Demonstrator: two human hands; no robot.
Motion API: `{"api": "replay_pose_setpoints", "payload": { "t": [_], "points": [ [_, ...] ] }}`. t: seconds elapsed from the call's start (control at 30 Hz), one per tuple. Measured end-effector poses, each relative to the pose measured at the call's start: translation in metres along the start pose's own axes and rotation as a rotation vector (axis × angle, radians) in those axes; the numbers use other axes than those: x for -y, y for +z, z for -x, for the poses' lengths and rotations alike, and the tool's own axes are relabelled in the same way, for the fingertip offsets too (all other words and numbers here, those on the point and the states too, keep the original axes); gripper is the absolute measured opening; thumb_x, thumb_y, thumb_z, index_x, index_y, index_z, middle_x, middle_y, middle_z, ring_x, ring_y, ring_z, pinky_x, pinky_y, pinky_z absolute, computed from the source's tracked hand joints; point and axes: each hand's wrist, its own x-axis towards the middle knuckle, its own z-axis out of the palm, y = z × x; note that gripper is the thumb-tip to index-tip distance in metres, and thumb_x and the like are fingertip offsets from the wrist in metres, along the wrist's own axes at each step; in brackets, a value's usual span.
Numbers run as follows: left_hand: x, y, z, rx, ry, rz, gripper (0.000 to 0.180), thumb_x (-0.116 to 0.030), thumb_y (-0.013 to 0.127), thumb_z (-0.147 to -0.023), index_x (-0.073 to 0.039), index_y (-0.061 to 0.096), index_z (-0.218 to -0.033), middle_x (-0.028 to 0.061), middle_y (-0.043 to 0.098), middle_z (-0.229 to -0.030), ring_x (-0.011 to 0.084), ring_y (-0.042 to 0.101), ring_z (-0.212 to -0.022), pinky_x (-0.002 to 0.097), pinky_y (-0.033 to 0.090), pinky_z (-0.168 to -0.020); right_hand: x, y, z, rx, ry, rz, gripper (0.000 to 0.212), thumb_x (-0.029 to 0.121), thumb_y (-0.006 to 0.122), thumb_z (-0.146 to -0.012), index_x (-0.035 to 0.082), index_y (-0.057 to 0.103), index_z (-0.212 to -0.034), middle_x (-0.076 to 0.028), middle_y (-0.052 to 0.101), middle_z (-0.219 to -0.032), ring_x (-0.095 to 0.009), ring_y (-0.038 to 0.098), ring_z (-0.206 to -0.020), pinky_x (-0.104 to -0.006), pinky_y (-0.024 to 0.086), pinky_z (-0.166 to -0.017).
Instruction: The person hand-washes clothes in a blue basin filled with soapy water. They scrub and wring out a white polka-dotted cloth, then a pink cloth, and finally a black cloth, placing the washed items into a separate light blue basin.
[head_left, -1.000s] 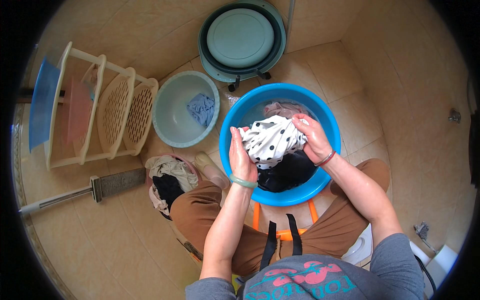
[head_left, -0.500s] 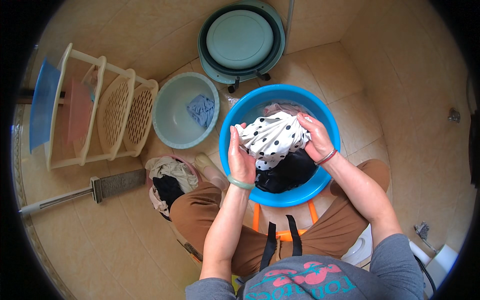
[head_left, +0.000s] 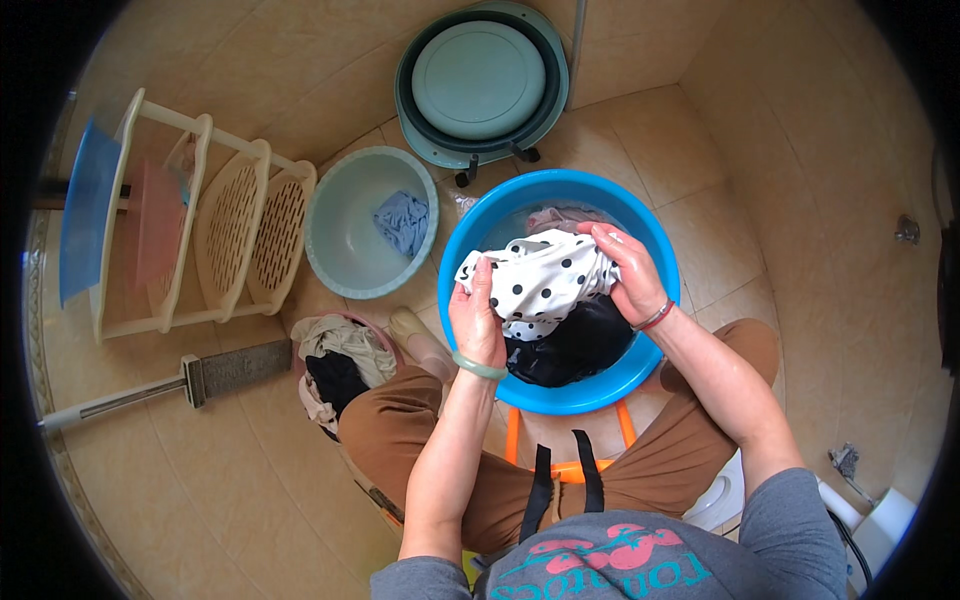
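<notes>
One round blue basin [head_left: 580, 401]. Spotted white cloth [head_left: 550, 280] held over it, between left and right rims: likely soft, limp, not fragile, heavier if soaked, perhaps slippery. Best gripped by bunched folds at both ends. Black cloth [head_left: 570, 352] beneath, toward the near rim. Right hand [head_left: 637, 280]: fingers curled around the right end. Left hand [head_left: 477, 322]: fingers cupping the left end, thumb on top.

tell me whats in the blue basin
Black fabric and pinkish fabric show inside the blue basin. The left hand and right hand hold white polka-dot cloth over its middle, so what lies under that or the black fabric is hidden.
</notes>
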Motion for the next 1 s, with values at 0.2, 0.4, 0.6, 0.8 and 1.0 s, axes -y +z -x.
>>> {"api": "replay_pose_setpoints", "payload": {
  "t": [0.2,0.4,0.6,0.8,1.0],
  "points": [
    [-0.011,0.006,0.003,-0.047,0.049,-0.027,0.034,-0.039,0.053,-0.098,-0.006,0.06,-0.104,0.0026,0.066,-0.098,0.0108,0.061,-0.087,0.0266,0.048,-0.077,0.001,-0.001,0.001,0.017,-0.009,0.066,0.031,0.026,0.05,-0.099,0.001,0.061,-0.113,-0.006,0.064,-0.108,-0.012,0.06,-0.101,-0.0274,0.046,-0.09],
    [-0.013,0.007,0.004,-0.051,0.036,-0.047,0.047,-0.048,0.045,-0.099,-0.004,0.06,-0.103,0.0056,0.065,-0.096,0.0143,0.062,-0.088,0.0283,0.049,-0.078,-0.001,-0.004,0.0,0.022,0.006,0.094,0.032,0.029,0.053,-0.098,0.001,0.062,-0.111,-0.004,0.063,-0.109,-0.011,0.057,-0.102,-0.0261,0.044,-0.09],
    [-0.016,0.013,0.008,-0.035,0.005,-0.094,0.052,-0.05,0.045,-0.098,-0.001,0.06,-0.104,0.0073,0.063,-0.093,0.0157,0.061,-0.087,0.0292,0.049,-0.081,0.001,0.004,0.003,0.179,0.054,0.502,0.04,0.037,0.063,-0.092,0.003,0.063,-0.112,-0.003,0.064,-0.105,-0.01,0.058,-0.097,-0.024,0.046,-0.085],
    [-0.016,0.013,0.008,-0.012,0.013,-0.104,0.051,-0.049,0.046,-0.098,0.0,0.06,-0.105,0.0075,0.063,-0.093,0.0159,0.062,-0.088,0.0296,0.048,-0.081,-0.005,0.005,0.01,0.388,-0.294,1.254,0.032,0.026,0.074,-0.084,0.006,0.061,-0.105,-0.003,0.061,-0.104,-0.009,0.056,-0.095,-0.0236,0.047,-0.081],
    [-0.011,0.019,0.005,-0.069,-0.003,-0.048,0.045,-0.047,0.05,-0.097,-0.004,0.06,-0.105,0.0046,0.064,-0.089,0.0128,0.062,-0.079,0.0257,0.049,-0.068,-0.008,0.008,0.009,0.139,-0.113,0.554,0.03,0.017,0.068,-0.088,0.005,0.057,-0.113,0.0,0.063,-0.097,-0.01,0.058,-0.089,-0.0242,0.048,-0.076]
  ]
}}
